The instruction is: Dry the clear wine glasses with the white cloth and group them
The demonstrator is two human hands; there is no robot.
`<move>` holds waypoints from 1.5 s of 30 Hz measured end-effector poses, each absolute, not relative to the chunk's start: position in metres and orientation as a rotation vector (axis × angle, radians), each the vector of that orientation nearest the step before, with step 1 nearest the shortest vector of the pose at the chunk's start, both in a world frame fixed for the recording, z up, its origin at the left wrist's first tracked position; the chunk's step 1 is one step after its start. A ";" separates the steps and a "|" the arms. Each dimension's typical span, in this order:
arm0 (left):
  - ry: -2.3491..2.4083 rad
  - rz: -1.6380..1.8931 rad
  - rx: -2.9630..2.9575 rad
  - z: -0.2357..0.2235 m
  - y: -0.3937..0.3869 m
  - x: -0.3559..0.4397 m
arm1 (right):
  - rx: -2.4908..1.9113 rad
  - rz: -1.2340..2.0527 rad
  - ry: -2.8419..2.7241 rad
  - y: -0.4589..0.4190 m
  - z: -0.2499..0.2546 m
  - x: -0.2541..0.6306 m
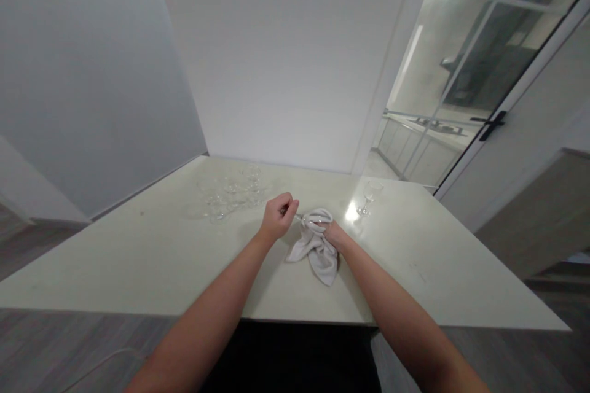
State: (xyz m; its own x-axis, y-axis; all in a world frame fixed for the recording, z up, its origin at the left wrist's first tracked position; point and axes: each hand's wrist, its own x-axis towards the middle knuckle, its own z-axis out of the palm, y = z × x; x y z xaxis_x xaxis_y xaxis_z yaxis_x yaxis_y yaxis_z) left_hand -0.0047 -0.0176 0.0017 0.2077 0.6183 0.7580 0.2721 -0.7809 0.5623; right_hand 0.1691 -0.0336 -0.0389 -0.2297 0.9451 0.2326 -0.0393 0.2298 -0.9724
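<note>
My left hand (278,215) is closed in a fist round the thin stem of a clear wine glass (305,218) held sideways over the table. My right hand (332,233) is wrapped in a white cloth (318,249) that covers the bowl of that glass; most of its fingers are hidden by the cloth. The cloth's loose end hangs down onto the pale tabletop (138,264).
Several clear glasses (233,193) stand grouped at the table's far left. One wine glass (370,195) stands upright at the far right. White walls lie behind the table, and a glass door (479,73) with a black handle stands to the right.
</note>
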 end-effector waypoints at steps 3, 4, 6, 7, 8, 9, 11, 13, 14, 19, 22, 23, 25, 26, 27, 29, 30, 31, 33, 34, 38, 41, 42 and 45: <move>0.833 1.592 2.176 0.002 -0.019 -0.004 | -0.919 1.179 -1.437 -0.034 -0.039 0.169; 0.839 1.589 2.175 0.003 -0.019 -0.004 | -0.924 1.182 -1.429 -0.035 -0.039 0.169; 0.868 1.586 2.162 0.003 -0.018 -0.004 | -0.931 1.181 -1.445 -0.036 -0.037 0.169; 0.891 1.585 2.148 0.003 -0.017 -0.004 | -0.935 1.176 -1.466 -0.037 -0.036 0.169; 0.917 1.584 2.128 0.002 -0.017 -0.004 | -0.935 1.172 -1.492 -0.037 -0.036 0.169; 0.945 1.582 2.103 0.002 -0.015 -0.005 | -0.933 1.171 -1.517 -0.038 -0.035 0.169; 0.997 1.569 2.053 0.001 -0.013 -0.005 | -0.936 1.172 -1.535 -0.038 -0.035 0.168; 1.033 1.548 2.021 -0.001 -0.011 -0.005 | -0.944 1.176 -1.516 -0.038 -0.036 0.168; 1.042 1.537 2.015 -0.001 -0.010 -0.006 | -0.940 1.190 -1.510 -0.038 -0.036 0.167; 1.038 1.510 2.003 -0.001 -0.011 -0.005 | -0.873 1.280 -1.555 -0.036 -0.041 0.169; 1.028 1.511 1.969 0.000 -0.012 -0.004 | -0.890 1.205 -1.529 -0.030 -0.046 0.171; 1.025 1.510 1.960 0.001 -0.012 -0.004 | -0.890 1.181 -1.515 -0.029 -0.048 0.171; 1.027 1.510 1.949 0.002 -0.012 -0.004 | -0.889 1.162 -1.491 -0.027 -0.050 0.171; 1.030 1.510 1.944 0.002 -0.011 -0.004 | -0.896 1.164 -1.477 -0.028 -0.050 0.171; 1.035 1.509 1.935 0.002 -0.011 -0.004 | -0.909 1.169 -1.462 -0.029 -0.049 0.170; 1.042 1.507 1.907 0.002 -0.008 -0.005 | -0.949 1.183 -1.437 -0.032 -0.046 0.168; 1.041 1.505 1.891 0.001 -0.007 -0.006 | -0.970 1.193 -1.429 -0.035 -0.044 0.167; 1.038 1.502 1.878 0.001 -0.006 -0.006 | -0.985 1.205 -1.427 -0.037 -0.042 0.166; 1.032 1.496 1.872 0.000 -0.004 -0.007 | -0.989 1.229 -1.444 -0.041 -0.038 0.165; 1.033 1.493 1.878 -0.001 -0.004 -0.007 | -0.980 1.235 -1.460 -0.042 -0.037 0.165; 1.035 1.477 1.908 0.000 -0.006 -0.007 | -0.891 1.253 -1.535 -0.044 -0.035 0.166; 1.028 1.472 1.896 0.002 -0.007 -0.006 | -0.846 1.355 -1.491 -0.045 -0.039 0.167; 1.026 1.472 1.887 0.002 -0.007 -0.006 | -0.853 1.392 -1.462 -0.045 -0.041 0.168; 1.011 1.465 1.855 0.002 -0.006 -0.006 | -0.939 1.372 -1.371 -0.044 -0.047 0.169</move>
